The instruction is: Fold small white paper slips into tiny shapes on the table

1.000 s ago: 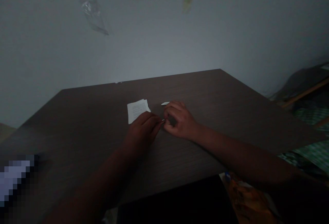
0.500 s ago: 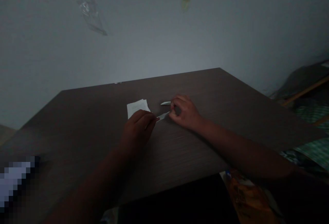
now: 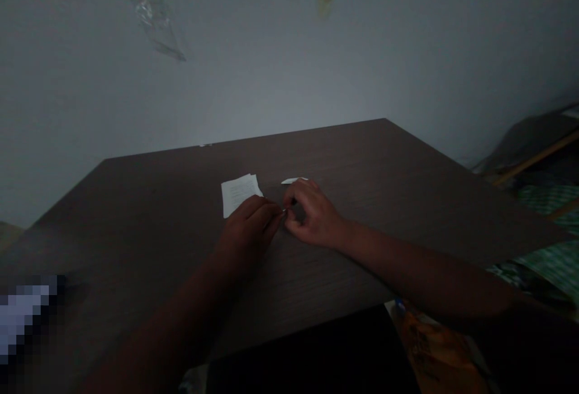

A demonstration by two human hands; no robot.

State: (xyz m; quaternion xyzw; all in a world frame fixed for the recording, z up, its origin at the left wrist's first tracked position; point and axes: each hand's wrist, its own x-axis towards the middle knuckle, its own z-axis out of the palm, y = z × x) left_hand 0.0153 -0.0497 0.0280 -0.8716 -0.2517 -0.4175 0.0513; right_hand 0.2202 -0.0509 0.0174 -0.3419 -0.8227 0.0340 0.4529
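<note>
Above the middle of the dark table, my left hand (image 3: 250, 223) and my right hand (image 3: 313, 213) meet at the fingertips. Both are closed in a pinch on a small piece of white paper (image 3: 284, 211); only a sliver of it shows between the fingers. Just behind my left hand lies a small stack of white paper sheets (image 3: 239, 192) with faint print on the top one. Beyond my right hand's fingers is a thin, folded-looking white paper piece (image 3: 294, 180), partly hidden by that hand.
The brown wood-grain table (image 3: 344, 152) stands against a grey wall (image 3: 289, 68). A pixelated flat object (image 3: 22, 315) lies at the table's left. Below the front edge at right is an orange packet (image 3: 436, 352). Green checked cloth (image 3: 549, 261) shows at far right.
My right hand has moved left and slightly nearer to me, up against my left fingertips. The paper strip that stretched between the hands is now almost covered by fingers.
</note>
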